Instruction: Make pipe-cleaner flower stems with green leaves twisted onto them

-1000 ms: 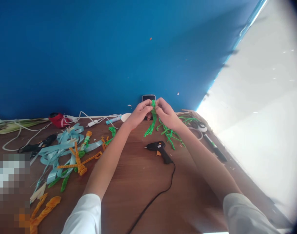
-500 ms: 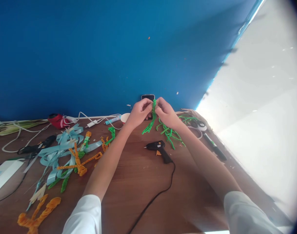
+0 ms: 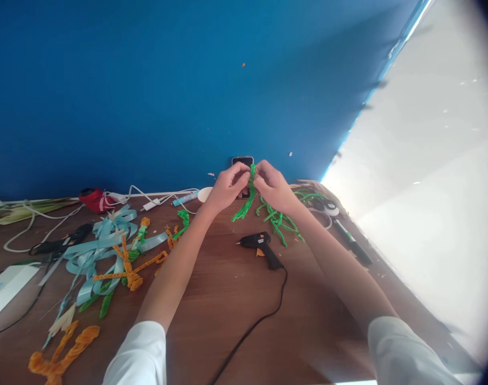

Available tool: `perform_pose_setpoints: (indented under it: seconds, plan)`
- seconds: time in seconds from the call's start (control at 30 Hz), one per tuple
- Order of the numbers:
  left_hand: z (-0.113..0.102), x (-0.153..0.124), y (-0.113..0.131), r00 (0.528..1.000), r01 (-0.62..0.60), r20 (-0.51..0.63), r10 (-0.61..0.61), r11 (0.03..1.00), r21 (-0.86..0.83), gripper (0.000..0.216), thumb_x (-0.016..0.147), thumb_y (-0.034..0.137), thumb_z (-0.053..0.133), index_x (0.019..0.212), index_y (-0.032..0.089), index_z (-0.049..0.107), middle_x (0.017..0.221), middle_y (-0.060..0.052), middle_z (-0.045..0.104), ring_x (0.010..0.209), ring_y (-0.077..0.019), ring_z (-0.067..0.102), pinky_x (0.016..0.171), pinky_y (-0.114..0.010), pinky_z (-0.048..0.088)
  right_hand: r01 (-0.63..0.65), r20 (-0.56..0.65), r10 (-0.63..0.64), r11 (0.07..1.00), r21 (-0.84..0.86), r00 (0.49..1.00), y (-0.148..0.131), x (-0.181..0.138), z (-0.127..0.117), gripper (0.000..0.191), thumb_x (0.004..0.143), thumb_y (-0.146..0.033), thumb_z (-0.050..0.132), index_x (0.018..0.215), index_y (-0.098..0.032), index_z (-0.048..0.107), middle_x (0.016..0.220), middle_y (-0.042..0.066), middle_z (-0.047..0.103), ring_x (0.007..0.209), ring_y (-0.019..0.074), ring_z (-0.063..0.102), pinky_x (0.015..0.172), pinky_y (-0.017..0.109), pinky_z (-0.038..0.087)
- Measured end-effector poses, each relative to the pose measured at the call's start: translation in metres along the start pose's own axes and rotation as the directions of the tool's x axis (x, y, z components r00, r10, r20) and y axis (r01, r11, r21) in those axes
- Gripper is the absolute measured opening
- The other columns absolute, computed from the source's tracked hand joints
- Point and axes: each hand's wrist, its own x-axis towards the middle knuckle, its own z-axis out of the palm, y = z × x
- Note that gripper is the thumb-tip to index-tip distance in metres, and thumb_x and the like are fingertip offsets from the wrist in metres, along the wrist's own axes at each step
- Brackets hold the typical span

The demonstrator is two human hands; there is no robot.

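Observation:
Between my two hands hangs a bundle of green pipe cleaners [image 3: 249,200], its loose ends pointing down and to the left. My left hand [image 3: 231,187] pinches it near the top from the left side. From the right, the closed fingers of my right hand [image 3: 272,186] grip the same upper part. A phone [image 3: 242,160] lies behind the hands, partly covered by them. More green pipe cleaners [image 3: 281,222] lie loose on the table below my right hand. A black hot glue gun [image 3: 260,241] rests on its side nearer to me, its cord running toward the front.
Left on the wooden table [image 3: 223,305] lie light blue ribbon [image 3: 95,256], twisted orange pipe cleaners [image 3: 133,278], another black glue gun [image 3: 67,239] and white cables [image 3: 155,202]. A white cup [image 3: 204,194] stands by my left wrist. A dark marker [image 3: 351,241] lies at the right edge, before a blue wall [image 3: 167,96].
Almost nothing differs. Both hands keep hold of the green bundle in the same place, and the whole view has shifted very slightly.

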Motion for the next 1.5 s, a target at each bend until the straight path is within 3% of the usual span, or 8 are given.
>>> perform_pose_setpoints:
  seconds: [0.2, 0.4, 0.63, 0.8, 1.0, 1.23, 1.4, 1.5]
  plan:
    - [0.002, 0.000, 0.009, 0.997, -0.019, -0.068, 0.036, 0.973, 0.229, 0.018, 0.092, 0.035, 0.044, 0.084, 0.020, 0.049, 0.064, 0.002, 0.050, 0.056, -0.0101, 0.047, 0.054, -0.023, 0.036, 0.012, -0.018, -0.014, 0.996, -0.091, 1.000, 0.001, 0.000, 0.001, 0.013, 0.083, -0.016, 0.041, 0.076, -0.023, 0.032, 0.060, -0.006, 0.037, 0.054, 0.0106, 0.032, 0.052, 0.026, 0.024]
    - [0.004, 0.001, 0.008, 0.997, 0.078, 0.015, -0.079, 0.996, 0.036, 0.014, 0.091, 0.029, 0.042, 0.082, 0.019, 0.046, 0.066, 0.003, 0.047, 0.059, -0.0099, 0.051, 0.056, -0.022, 0.041, 0.048, 0.012, -0.047, 0.990, -0.131, 0.999, 0.005, -0.002, 0.002, 0.010, 0.083, -0.016, 0.040, 0.077, -0.022, 0.034, 0.060, -0.006, 0.036, 0.053, 0.0106, 0.032, 0.053, 0.026, 0.024]
    - [-0.012, -0.002, 0.015, 0.956, 0.187, 0.242, -0.164, 0.979, -0.075, 0.010, 0.087, 0.029, 0.044, 0.086, 0.020, 0.048, 0.077, 0.000, 0.049, 0.067, -0.0106, 0.053, 0.054, -0.020, 0.044, 0.074, 0.069, -0.068, 0.994, -0.080, 0.995, 0.001, -0.006, 0.002, 0.010, 0.082, -0.016, 0.041, 0.078, -0.022, 0.035, 0.061, -0.006, 0.034, 0.054, 0.0098, 0.030, 0.054, 0.025, 0.024]
    - [-0.009, -0.001, 0.017, 0.980, 0.149, 0.142, -0.143, 0.988, -0.035, 0.005, 0.083, 0.024, 0.047, 0.081, 0.019, 0.048, 0.073, 0.001, 0.047, 0.064, -0.0100, 0.051, 0.053, -0.020, 0.046, 0.078, 0.069, -0.069, 0.987, -0.141, 0.995, 0.001, -0.004, 0.002, 0.012, 0.081, -0.017, 0.042, 0.076, -0.022, 0.033, 0.060, -0.006, 0.034, 0.054, 0.0103, 0.029, 0.053, 0.026, 0.023]
    - [0.005, -0.002, 0.019, 0.976, 0.216, 0.057, -0.212, 0.971, -0.097, 0.009, 0.085, 0.023, 0.043, 0.077, 0.019, 0.043, 0.072, 0.001, 0.044, 0.060, -0.0094, 0.052, 0.054, -0.024, 0.050, 0.083, 0.007, -0.083, 0.976, -0.200, 0.997, 0.002, -0.003, 0.005, 0.014, 0.084, -0.019, 0.041, 0.076, -0.023, 0.029, 0.061, -0.005, 0.036, 0.054, 0.0119, 0.032, 0.054, 0.027, 0.023]
    - [0.016, -0.001, 0.023, 0.970, 0.159, -0.173, -0.170, 0.984, -0.078, 0.018, 0.082, 0.019, 0.044, 0.067, 0.019, 0.034, 0.064, 0.002, 0.035, 0.057, -0.0082, 0.041, 0.049, -0.018, 0.042, 0.038, -0.094, -0.060, 0.975, -0.218, 0.994, -0.002, -0.004, 0.014, 0.017, 0.084, -0.018, 0.039, 0.077, -0.024, 0.024, 0.058, -0.006, 0.032, 0.050, 0.0116, 0.027, 0.053, 0.028, 0.019]
    - [0.012, 0.000, 0.023, 0.986, 0.160, -0.021, -0.167, 0.970, -0.186, 0.008, 0.086, 0.026, 0.047, 0.082, 0.019, 0.047, 0.077, 0.000, 0.049, 0.064, -0.0094, 0.053, 0.054, -0.021, 0.048, 0.060, -0.048, -0.069, 0.983, -0.172, 0.996, 0.000, -0.002, 0.002, 0.015, 0.082, -0.017, 0.040, 0.076, -0.023, 0.028, 0.060, -0.006, 0.034, 0.054, 0.0112, 0.030, 0.054, 0.027, 0.022]
    - [0.008, 0.001, 0.019, 0.988, 0.154, -0.001, -0.156, 0.972, -0.178, 0.012, 0.084, 0.029, 0.054, 0.090, 0.019, 0.051, 0.085, -0.002, 0.053, 0.072, -0.0112, 0.056, 0.055, -0.020, 0.048, 0.051, 0.005, -0.051, 0.986, -0.162, 0.999, 0.001, -0.002, -0.006, 0.014, 0.082, -0.016, 0.040, 0.075, -0.023, 0.029, 0.062, -0.005, 0.035, 0.055, 0.0108, 0.031, 0.054, 0.026, 0.022]
